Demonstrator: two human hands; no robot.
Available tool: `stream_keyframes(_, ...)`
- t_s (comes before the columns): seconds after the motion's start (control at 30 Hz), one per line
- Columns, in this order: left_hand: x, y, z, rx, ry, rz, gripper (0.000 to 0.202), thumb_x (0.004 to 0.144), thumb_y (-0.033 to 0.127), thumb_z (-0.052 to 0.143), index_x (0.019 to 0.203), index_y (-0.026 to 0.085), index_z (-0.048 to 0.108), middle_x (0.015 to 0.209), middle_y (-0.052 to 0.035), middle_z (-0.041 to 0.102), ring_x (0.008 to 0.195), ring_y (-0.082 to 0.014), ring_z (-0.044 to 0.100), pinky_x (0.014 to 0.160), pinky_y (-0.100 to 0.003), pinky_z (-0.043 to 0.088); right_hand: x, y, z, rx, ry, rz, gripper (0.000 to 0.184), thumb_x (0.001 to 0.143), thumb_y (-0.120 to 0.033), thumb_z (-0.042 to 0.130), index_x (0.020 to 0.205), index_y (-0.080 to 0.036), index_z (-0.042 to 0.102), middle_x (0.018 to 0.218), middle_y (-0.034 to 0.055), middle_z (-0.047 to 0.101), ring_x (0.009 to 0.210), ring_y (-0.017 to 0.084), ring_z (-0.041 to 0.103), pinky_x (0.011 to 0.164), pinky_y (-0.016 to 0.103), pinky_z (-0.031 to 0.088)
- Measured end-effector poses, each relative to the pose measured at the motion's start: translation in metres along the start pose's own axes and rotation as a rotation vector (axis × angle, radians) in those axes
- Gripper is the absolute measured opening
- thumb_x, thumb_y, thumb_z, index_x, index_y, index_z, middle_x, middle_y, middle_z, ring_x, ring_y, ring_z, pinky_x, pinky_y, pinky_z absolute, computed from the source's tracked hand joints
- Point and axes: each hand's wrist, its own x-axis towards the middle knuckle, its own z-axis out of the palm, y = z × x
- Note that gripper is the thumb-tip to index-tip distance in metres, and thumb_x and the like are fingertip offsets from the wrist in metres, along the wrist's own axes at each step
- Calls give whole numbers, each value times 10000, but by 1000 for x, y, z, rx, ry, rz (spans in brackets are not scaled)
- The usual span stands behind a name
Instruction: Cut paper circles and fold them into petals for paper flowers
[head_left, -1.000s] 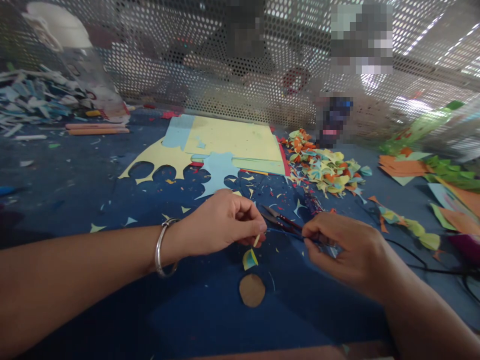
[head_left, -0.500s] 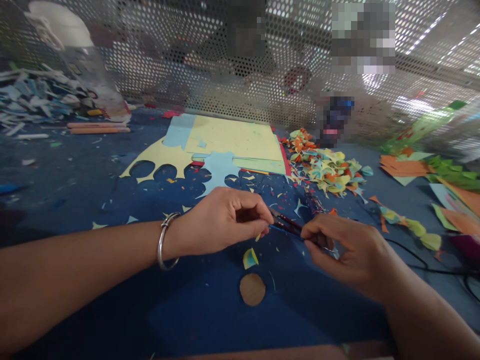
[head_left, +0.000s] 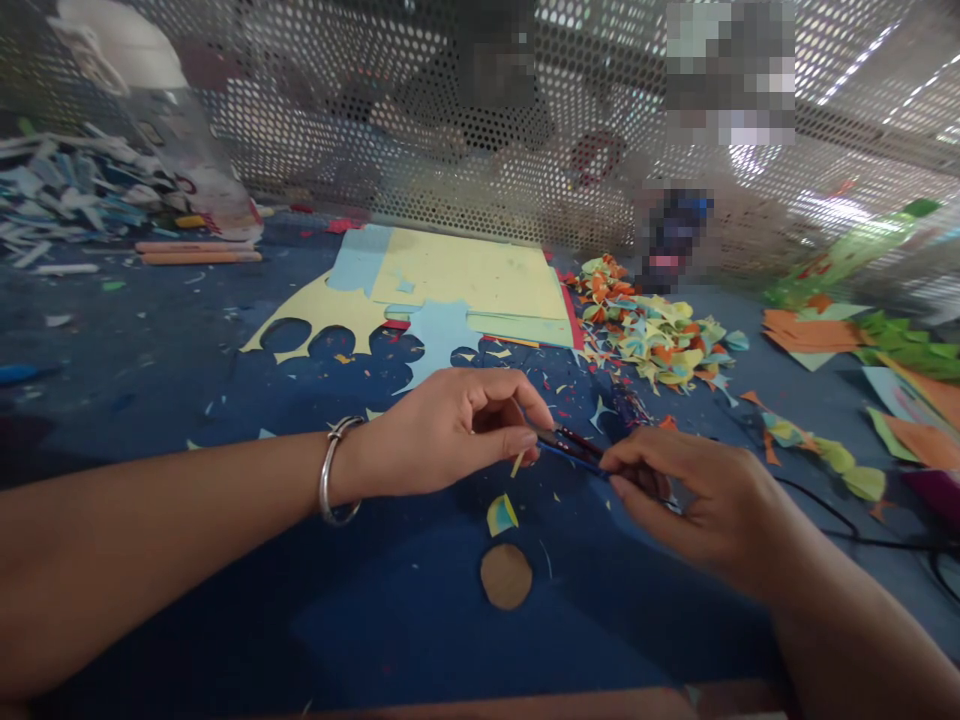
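My left hand (head_left: pixel 480 430), with a silver bangle at the wrist, is closed in a pinch above the blue table (head_left: pixel 360 580). A narrow sliver of yellow paper (head_left: pixel 517 464) hangs below its fingertips; the rest of what it pinches is mostly hidden. My right hand (head_left: pixel 686 485) is wrapped round slim dark scissors (head_left: pixel 574 445), whose handles are hidden in the fingers. The blades point left and reach my left fingertips. Below lie a small curled yellow-and-blue paper piece (head_left: pixel 502 515) and a round brown cardboard disc (head_left: pixel 506 576).
Behind my hands lie stacked paper sheets (head_left: pixel 465 265) and yellow cut-out paper (head_left: pixel 345 318). A pile of colourful folded paper pieces (head_left: pixel 675 340) is at the right, near a black cable (head_left: pixel 817 500). Paper strips (head_left: pixel 67 200) and a bottle (head_left: pixel 187 150) stand left, before a perforated metal screen (head_left: pixel 322 130).
The yellow sliver hangs lower and shows longer beneath my left fingertips. My left hand has tilted slightly and lifted a little; my right hand keeps its grip on the scissors almost in place.
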Motion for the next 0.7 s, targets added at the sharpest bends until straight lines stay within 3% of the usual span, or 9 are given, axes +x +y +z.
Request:
stream_keyframes(0.27, 4, -11, -2, -91, -13, -32, 95, 866, 235, 724, 907, 152, 702, 843, -55, 782, 806, -154, 744, 771, -254, 570, 0, 2, 1, 40, -39, 25, 102, 952, -209, 576, 928, -212, 676, 728, -18, 659, 594, 98, 581, 590, 217, 454)
stream_keyframes(0.5, 5, -11, -2, -42, 10, -81, 90, 810, 214, 776, 854, 145, 740, 789, -38, 772, 739, -123, 714, 696, -212, 538, -1, 2, -1, 63, -69, 52, 117, 974, -250, 579, 937, -215, 684, 708, -19, 641, 574, 102, 552, 568, 225, 439)
stream_keyframes(0.7, 5, -12, -1, -71, 27, -114, 129, 778, 208, 802, 852, 146, 715, 823, -45, 770, 781, -152, 730, 741, -261, 563, -2, 3, 0, 47, -55, 15, 107, 980, -235, 585, 935, -215, 681, 738, -15, 649, 600, 102, 556, 596, 226, 435)
